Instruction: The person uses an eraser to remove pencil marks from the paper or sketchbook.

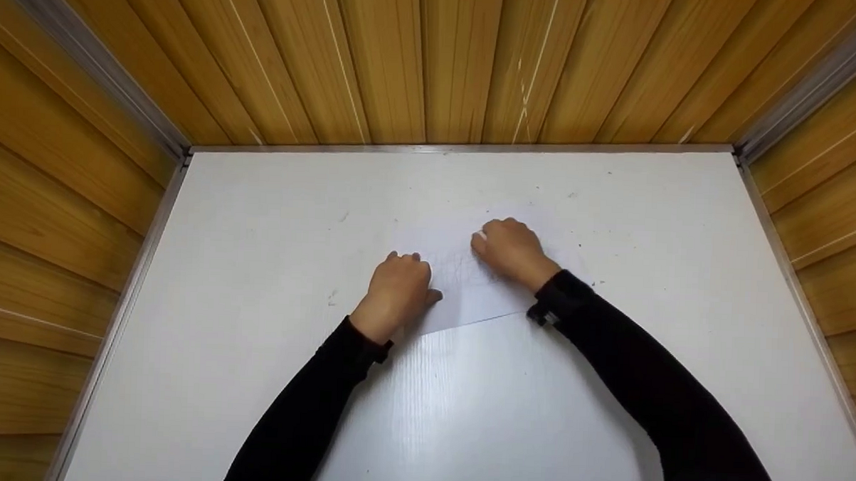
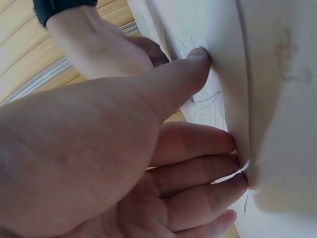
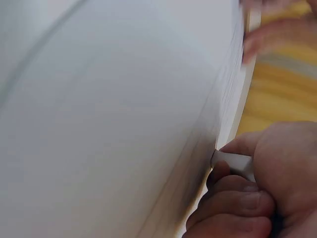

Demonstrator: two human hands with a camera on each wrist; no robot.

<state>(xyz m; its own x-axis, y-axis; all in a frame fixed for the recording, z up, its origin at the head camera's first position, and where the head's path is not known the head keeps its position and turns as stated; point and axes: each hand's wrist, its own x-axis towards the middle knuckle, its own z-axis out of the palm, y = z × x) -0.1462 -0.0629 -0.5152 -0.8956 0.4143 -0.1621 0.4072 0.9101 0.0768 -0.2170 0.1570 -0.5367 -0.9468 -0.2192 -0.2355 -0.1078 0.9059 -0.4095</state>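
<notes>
A sheet of white paper (image 1: 486,306) with thin pencil lines (image 1: 458,268) lies on the white table, between and under both hands. My left hand (image 1: 398,286) rests at the paper's left side. Its fingertips (image 2: 237,181) press down at the paper's edge, and its thumb is stretched out over the sheet. My right hand (image 1: 511,249) is over the upper right part of the paper. It pinches a small white eraser (image 3: 238,163) between thumb and curled fingers, with the eraser's end down at the paper; the fingers hide most of it.
The white table (image 1: 256,263) has small dark specks and scuffs around the paper. Wood-patterned walls (image 1: 406,62) with metal edging enclose its back and both sides. Black sleeves (image 1: 644,376) cover both forearms, with a dark strap at each wrist.
</notes>
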